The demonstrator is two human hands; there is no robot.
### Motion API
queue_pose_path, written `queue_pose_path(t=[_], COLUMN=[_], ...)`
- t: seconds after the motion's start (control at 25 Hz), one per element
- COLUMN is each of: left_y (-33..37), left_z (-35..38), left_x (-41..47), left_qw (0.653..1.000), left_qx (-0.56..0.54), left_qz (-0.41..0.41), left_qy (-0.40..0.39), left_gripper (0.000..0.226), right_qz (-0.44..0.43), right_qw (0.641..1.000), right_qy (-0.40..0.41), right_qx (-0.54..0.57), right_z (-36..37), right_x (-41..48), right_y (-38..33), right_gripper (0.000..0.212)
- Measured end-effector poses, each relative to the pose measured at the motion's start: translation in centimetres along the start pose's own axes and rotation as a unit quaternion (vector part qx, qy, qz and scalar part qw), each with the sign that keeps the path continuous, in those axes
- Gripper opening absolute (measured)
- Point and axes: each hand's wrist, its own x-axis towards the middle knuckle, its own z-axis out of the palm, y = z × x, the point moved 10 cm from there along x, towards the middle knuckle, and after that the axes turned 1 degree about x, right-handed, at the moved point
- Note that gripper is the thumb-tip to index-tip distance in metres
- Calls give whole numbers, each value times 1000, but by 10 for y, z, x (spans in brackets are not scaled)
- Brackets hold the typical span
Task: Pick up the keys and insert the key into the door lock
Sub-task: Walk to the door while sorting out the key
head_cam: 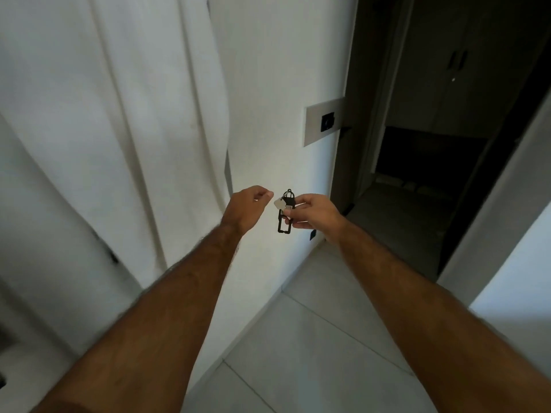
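Keys (284,207) pinched in right hand (313,211), left hand (249,208) loosely curled and empty beside them, ready for door lock (327,123) above.

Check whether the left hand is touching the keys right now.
Apart. The head view shows white door between the left hand and the keys, which the right hand holds.

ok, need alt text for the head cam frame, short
A person's right hand holds a bunch of keys with a black fob in front of an open white door, below its lock plate. The left hand hovers beside the keys, fingers loosely curled, holding nothing.
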Motion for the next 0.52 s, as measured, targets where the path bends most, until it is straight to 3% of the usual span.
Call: queue_pose_path(t=[0.32, 0.52], left_y=[52, 64], left_z=[51, 81], left_x=[121, 182], left_qw=[982, 982], left_qx=[90, 13], left_qz=[135, 134], left_qy=[-94, -133], left_gripper=[57, 56], right_qz=[-7, -7], right_qw=[992, 986], right_qy=[114, 156], right_qx=[-51, -53], right_z=[-105, -149], right_x=[69, 105], right_y=[-37, -45], right_gripper=[29, 26])
